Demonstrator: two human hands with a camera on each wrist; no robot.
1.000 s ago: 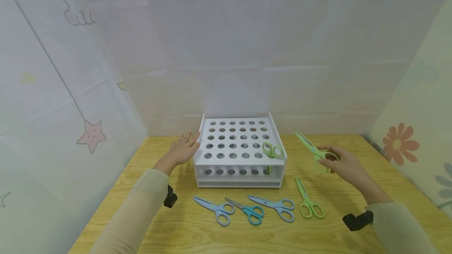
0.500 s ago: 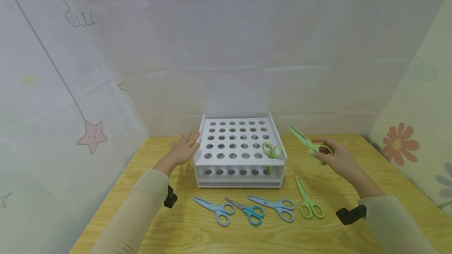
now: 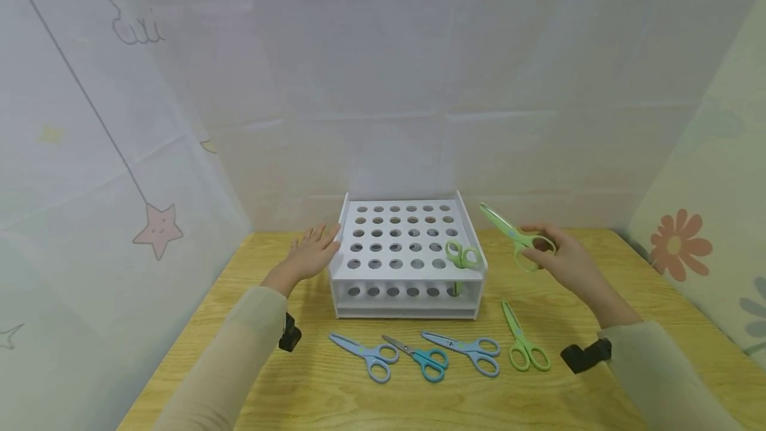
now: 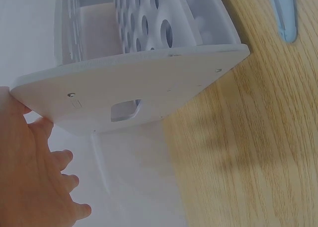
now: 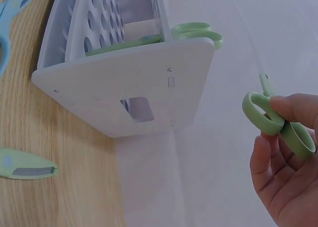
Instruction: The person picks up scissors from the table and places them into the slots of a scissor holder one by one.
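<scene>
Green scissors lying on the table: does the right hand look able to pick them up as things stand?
Probably not until it is freed: the right hand holds another green pair. Otherwise, nothing visible blocks its way to the lying green scissors.

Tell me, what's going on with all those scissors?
A person's right hand holds green scissors in the air, right of a white rack. The left hand touches the rack's left side. One green pair stands in a rack hole. Two blue pairs, a teal pair and another green pair lie on the table in front.
</scene>
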